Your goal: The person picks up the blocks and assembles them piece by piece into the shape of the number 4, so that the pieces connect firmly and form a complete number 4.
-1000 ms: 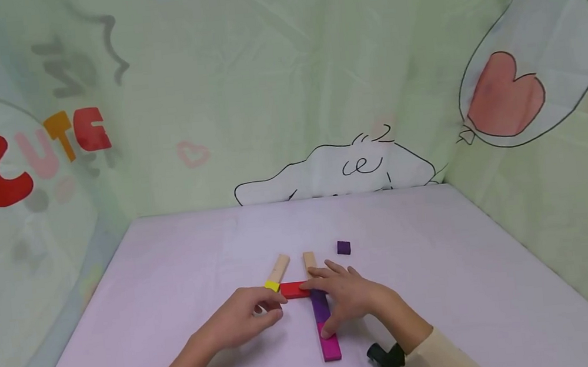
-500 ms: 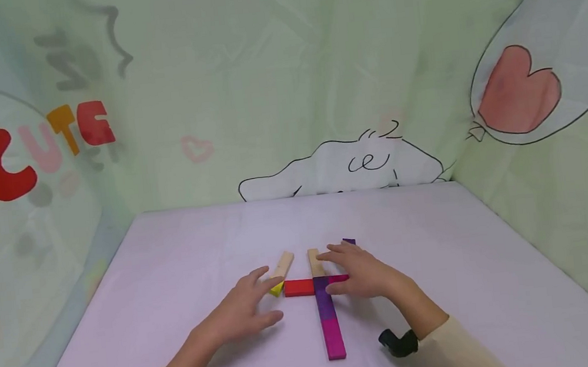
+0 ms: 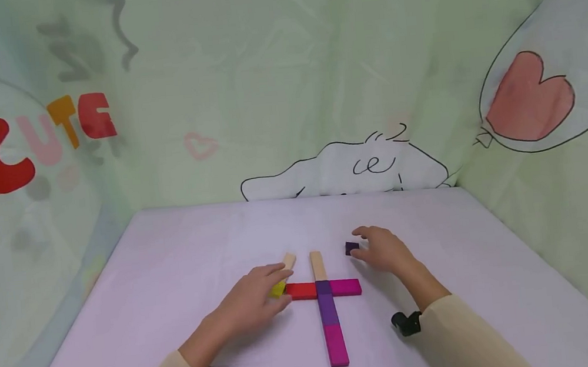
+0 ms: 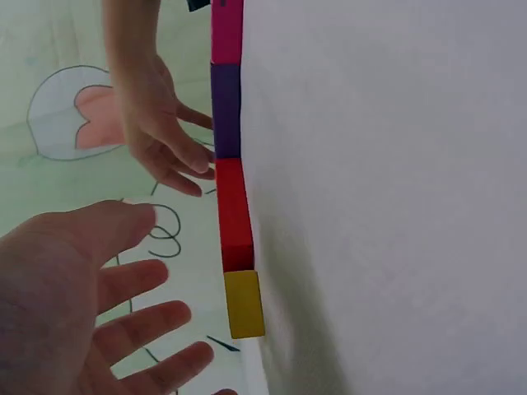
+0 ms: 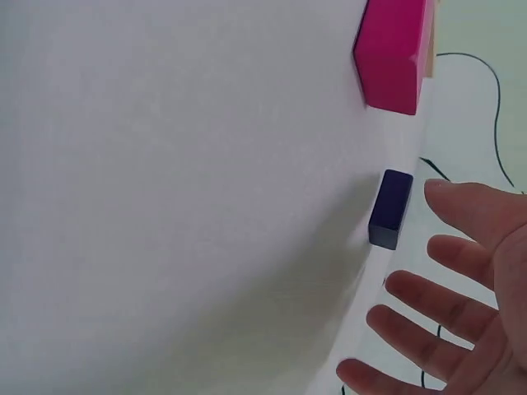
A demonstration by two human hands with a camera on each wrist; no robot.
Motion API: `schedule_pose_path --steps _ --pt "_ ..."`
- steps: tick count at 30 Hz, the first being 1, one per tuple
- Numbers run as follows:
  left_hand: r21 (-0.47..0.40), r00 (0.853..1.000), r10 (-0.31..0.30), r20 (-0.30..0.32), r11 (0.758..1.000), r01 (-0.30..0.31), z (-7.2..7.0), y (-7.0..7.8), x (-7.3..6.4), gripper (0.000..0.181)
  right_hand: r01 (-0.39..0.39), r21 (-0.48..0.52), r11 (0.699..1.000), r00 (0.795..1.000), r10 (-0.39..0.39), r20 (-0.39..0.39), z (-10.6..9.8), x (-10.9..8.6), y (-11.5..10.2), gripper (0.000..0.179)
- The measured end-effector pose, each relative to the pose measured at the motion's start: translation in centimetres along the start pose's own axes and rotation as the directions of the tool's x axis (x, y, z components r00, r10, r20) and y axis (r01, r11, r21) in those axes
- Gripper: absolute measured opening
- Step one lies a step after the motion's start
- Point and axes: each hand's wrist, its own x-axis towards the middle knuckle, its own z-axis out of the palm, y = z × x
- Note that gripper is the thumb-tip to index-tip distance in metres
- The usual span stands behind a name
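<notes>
My right hand (image 3: 385,249) reaches over a small dark purple cube (image 3: 351,247) at the back, its thumb close beside it. In the right wrist view its fingers are spread, apart from the cube. My left hand (image 3: 252,298) hovers with straight fingers near a yellow block (image 3: 277,289) and the left end of a red block (image 3: 301,291). The red block meets a purple block (image 3: 327,309), and a magenta block (image 3: 346,287) lies on the other side. A second magenta block (image 3: 336,345) continues toward me. A plain wooden block (image 3: 317,266) points away.
Another plain wooden block (image 3: 289,260) slants back from the yellow one, partly hidden by my left fingers. A white cloth (image 3: 198,240) covers the table. Printed curtains (image 3: 264,92) stand around its back and sides. Black wrist cameras (image 3: 407,323) hang below both wrists.
My right hand has left the block junction and moved back and right to the dark cube, uncovering the right magenta block. My left hand's fingers have straightened, staying near the yellow block.
</notes>
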Motion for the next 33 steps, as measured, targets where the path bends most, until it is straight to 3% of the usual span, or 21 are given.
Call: schedule_pose_path --steps 4,8,14,20,28,33 --pt "-0.088 0.997 -0.014 -0.079 0.996 0.007 -0.2 0.5 1.3 0.048 -0.017 0.025 1.0 1.0 0.017 0.013 0.3 0.5 0.1 0.048" --pt "-0.121 0.992 -0.062 -0.113 0.991 0.048 -0.2 0.9 1.8 0.045 0.032 0.005 0.999 0.999 -0.032 0.009 0.5 1.1 0.2 0.044" --pt "-0.03 0.985 -0.11 -0.131 0.994 0.107 -0.1 1.1 2.0 0.047 0.066 -0.04 0.997 0.998 -0.067 -0.019 0.7 1.9 -0.2 0.034" --pt "0.037 0.983 -0.15 -0.108 0.987 0.154 -0.1 1.0 2.0 0.05 0.046 -0.012 0.999 0.999 -0.047 -0.018 0.7 2.1 -1.8 0.032" --pt "0.084 0.986 -0.142 -0.092 0.985 0.15 0.1 0.8 2.4 0.047 0.162 0.031 0.986 0.986 -0.161 -0.041 0.6 2.4 -5.3 0.03" --pt "0.095 0.987 -0.132 -0.091 0.985 0.141 0.4 0.6 2.5 0.046 0.167 0.051 0.985 0.986 -0.166 -0.02 0.7 2.8 -7.1 0.032"
